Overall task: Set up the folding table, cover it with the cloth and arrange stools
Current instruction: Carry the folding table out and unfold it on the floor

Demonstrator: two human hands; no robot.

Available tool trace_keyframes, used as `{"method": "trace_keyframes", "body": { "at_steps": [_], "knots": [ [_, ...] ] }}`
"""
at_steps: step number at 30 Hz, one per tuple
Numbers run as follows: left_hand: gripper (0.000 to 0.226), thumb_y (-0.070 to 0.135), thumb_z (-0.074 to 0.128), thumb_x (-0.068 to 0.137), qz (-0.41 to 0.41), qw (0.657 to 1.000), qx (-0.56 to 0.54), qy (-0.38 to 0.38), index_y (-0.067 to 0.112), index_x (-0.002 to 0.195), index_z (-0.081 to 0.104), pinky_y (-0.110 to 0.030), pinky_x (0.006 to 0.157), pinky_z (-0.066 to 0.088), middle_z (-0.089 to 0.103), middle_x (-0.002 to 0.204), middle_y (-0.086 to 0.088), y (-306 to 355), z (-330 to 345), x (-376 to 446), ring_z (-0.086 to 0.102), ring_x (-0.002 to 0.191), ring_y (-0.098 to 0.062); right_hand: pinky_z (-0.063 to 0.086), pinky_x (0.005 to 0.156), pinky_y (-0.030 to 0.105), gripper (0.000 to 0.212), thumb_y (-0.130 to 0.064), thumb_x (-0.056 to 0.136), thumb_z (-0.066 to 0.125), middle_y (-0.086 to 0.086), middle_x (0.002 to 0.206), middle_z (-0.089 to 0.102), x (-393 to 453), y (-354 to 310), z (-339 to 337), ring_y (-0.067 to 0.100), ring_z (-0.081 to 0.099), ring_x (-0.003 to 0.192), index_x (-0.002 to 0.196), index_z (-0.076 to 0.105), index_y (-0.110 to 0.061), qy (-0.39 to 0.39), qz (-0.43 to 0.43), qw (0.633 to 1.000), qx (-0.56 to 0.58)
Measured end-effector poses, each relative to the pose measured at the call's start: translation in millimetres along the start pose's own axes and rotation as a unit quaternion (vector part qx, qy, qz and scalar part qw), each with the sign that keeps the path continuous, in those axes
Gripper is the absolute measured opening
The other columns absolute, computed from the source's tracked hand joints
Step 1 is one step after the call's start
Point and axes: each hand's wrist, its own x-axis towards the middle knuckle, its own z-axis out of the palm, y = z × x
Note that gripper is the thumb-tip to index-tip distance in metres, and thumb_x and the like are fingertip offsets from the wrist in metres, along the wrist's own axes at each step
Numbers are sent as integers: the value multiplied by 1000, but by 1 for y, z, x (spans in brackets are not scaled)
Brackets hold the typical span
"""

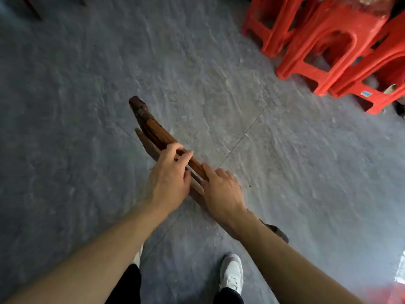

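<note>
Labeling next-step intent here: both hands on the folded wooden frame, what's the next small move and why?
Probably pull the wooden bars apart to start unfolding. The left hand and right hand each grip the folded wooden frame, whose bars lie closed together over the floor. The red stools stand aside, untouched.

No legible text; red stool's sticker unreadable.

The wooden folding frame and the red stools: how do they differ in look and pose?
The wooden folding frame is brown, slim and folded, with both hands on it: the left hand and the right hand. The red stools are bright plastic, bulky, standing untouched on the floor at upper right. The frame lies in the middle of the view, the stools apart from it.
</note>
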Motion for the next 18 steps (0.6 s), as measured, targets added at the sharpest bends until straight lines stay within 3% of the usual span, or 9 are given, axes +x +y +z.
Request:
{"method": "trace_keyframes", "body": {
  "at_steps": [2, 6, 11, 18],
  "knots": [
    [58, 15, 69, 86, -47, 999, -14, -2, 15, 139, 47, -34, 89, 55, 36, 145, -4, 14, 4, -17, 48, 124, -21, 45, 88, 41, 65, -40, 93, 57, 2, 115, 57, -19, 14, -2, 27, 53, 102, 147, 22, -36, -18, -49, 997, -50],
    [71, 15, 63, 90, -96, 993, -68, -18, 19, 151, 28, -32, 103, 45, 11, 161, -3, 33, 13, -55, 30, 142, -18, 42, 85, 34, 65, -24, 96, 48, 1, 121, 53, -42, 37, -25, 23, 50, 101, 150, 16, -43, -72, -99, 991, -46],
    [76, 15, 63, 90, -97, 989, -113, -13, 25, 154, 23, -19, 101, 37, 6, 163, 3, 40, 22, -88, 32, 141, -13, 43, 99, 38, 52, -29, 102, 38, 1, 135, 48, -58, 51, -43, 21, 49, 115, 149, 23, -44, -139, -119, 983, -15],
    [78, 19, 65, 90, -115, 982, -151, 1, 28, 153, 21, -12, 92, 38, 8, 162, 3, 52, 36, -127, 39, 137, -13, 44, 93, 33, 48, -27, 104, 35, 1, 128, 53, -65, 59, -33, 19, 50, 108, 151, 30, -37, -109, -159, 981, -18]
  ]
}}
